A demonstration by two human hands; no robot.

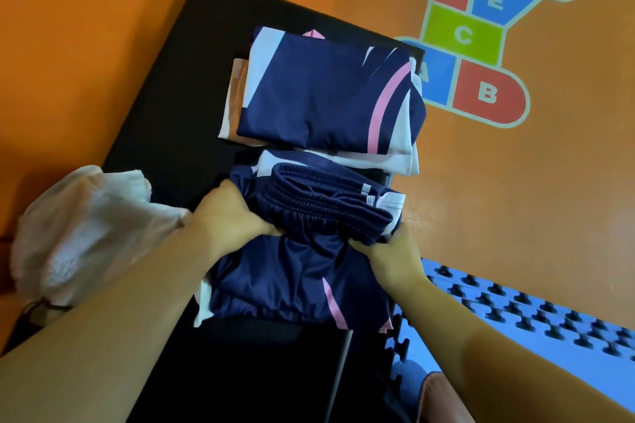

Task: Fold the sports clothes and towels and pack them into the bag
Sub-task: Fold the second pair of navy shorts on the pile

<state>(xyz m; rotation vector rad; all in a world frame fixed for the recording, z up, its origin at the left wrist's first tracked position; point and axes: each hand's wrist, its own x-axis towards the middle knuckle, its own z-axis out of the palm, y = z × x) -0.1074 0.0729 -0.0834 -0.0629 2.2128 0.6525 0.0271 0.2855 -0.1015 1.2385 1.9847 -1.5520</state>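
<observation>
Navy shorts (302,278) were half folded, with the left hand (233,216) and right hand (395,251) gripping their sides. Next they probably needed pressing flat.

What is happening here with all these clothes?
A person is folding sports clothes on a black surface. The left hand and the right hand grip the navy shorts at their two sides, near the elastic waistband. Beyond them, a folded navy jersey with a pink stripe lies on top of some pale folded clothes. A crumpled white cloth lies to the left, under the left forearm. No packing is visible yet.
</observation>
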